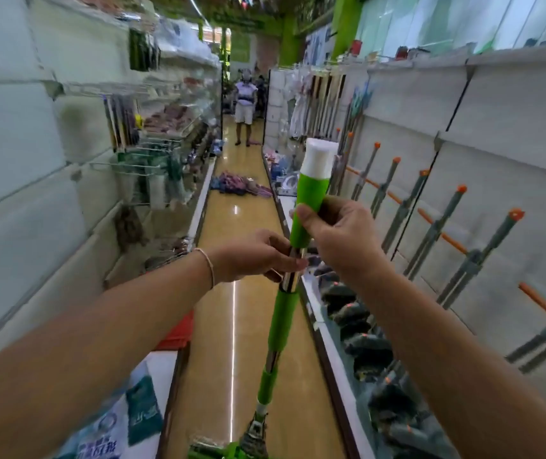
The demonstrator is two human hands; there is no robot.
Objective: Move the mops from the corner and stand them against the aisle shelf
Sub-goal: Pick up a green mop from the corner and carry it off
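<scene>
Midway down the shop aisle, a person held one green mop [283, 319] upright in front of them, its head low near the floor at the bottom of the view. Their right hand [334, 240] was curled round the green grip just under the white cap, thumb across the front. Their left hand [258, 256] pinched the chrome section of the pole immediately below, fingers closed on it.

Along the right-hand shelf [496, 104] a row of grey mops with orange tips [430, 226] leaned against the back panel, their dark heads resting on the base ledge. Whether any of those came from the corner I could not tell. Farther down, a purple bundle [238, 185] lay on the floor, and another shopper [245, 101] stood at the far end.

By my reckoning the job was part-way through: this mop was in transit and not yet leaning on anything. It remained to be stood against the shelf, and more mops may have been waiting; the corner itself was out of sight.
</scene>
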